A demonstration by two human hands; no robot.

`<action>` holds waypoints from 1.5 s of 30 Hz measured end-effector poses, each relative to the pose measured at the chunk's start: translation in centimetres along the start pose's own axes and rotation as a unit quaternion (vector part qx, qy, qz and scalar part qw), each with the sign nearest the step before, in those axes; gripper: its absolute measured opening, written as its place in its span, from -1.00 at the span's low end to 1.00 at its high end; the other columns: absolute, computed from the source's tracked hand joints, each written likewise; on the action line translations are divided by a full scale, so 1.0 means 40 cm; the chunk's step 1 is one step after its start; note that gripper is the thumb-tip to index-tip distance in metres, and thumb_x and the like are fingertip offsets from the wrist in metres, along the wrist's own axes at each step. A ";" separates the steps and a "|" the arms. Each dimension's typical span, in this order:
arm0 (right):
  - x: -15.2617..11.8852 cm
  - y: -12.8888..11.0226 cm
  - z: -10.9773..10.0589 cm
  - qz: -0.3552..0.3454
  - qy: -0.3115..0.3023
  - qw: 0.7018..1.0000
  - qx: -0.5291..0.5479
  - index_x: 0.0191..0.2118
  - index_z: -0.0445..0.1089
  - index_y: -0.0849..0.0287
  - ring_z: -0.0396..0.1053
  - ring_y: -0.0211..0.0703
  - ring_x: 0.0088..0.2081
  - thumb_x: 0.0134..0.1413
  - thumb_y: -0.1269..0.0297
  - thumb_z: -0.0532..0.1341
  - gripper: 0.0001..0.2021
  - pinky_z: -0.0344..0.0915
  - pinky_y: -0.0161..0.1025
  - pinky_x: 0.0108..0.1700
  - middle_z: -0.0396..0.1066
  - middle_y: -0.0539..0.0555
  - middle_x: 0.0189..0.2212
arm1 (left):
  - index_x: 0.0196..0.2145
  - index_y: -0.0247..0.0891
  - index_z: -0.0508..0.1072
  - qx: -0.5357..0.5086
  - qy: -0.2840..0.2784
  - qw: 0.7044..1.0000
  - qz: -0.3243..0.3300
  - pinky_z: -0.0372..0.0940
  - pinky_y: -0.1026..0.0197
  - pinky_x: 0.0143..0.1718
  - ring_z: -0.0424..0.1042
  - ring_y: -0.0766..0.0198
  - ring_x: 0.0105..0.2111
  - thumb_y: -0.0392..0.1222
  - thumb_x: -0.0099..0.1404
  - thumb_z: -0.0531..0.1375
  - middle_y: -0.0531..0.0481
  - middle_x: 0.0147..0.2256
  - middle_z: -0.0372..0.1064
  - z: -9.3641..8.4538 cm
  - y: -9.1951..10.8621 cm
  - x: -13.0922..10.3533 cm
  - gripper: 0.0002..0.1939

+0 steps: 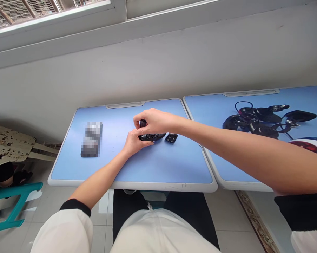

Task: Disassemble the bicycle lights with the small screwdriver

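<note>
A glossy black object [155,136] lies on the blue tabletop, partly covered by my hands, so its kind is not clear. Around its left end my left hand [133,142] is closed, thumb along the near side. From above, my right hand [151,120] reaches across my left and pinches a small black knob-like piece [143,123]. Whether that piece is joined to the glossy object is hidden by the fingers. Just right of them sits a small black block with pale dots [171,138], touched by neither hand.
A blurred-out grey and black item [92,138] lies on the left of my table [158,168]. On the adjoining right table [232,172] are tangled black parts with cables [263,119] and a red-and-white object [308,143]. A teal stool [18,203] stands at left.
</note>
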State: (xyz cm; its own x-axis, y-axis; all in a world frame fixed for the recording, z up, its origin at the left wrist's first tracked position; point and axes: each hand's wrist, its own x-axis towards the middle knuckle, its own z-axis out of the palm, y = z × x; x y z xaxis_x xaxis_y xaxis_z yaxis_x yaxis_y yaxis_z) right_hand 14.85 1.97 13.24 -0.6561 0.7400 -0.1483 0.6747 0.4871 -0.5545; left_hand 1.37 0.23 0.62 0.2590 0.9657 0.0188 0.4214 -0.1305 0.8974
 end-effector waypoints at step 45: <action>-0.191 0.129 0.216 0.115 0.229 0.675 0.692 -0.18 0.30 0.13 -0.03 -0.47 -0.67 -0.49 0.17 0.53 -0.36 -0.18 -0.42 -0.66 0.20 -0.15 -0.62 | -0.09 -0.30 0.48 -0.156 -0.051 0.986 -0.020 0.31 0.18 -0.14 0.42 0.16 -0.19 -0.03 -0.07 0.39 -0.09 -0.21 0.49 -0.007 0.127 -0.045 -0.43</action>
State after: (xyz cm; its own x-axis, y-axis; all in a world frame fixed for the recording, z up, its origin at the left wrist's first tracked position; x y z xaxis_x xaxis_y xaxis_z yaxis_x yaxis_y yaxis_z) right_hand 20.42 -5.17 4.42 -0.2003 0.9421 -0.2688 -0.4291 -0.3310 -0.8404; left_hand 2.81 -2.10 5.24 0.3402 0.9391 -0.0489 0.1485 -0.0023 0.9889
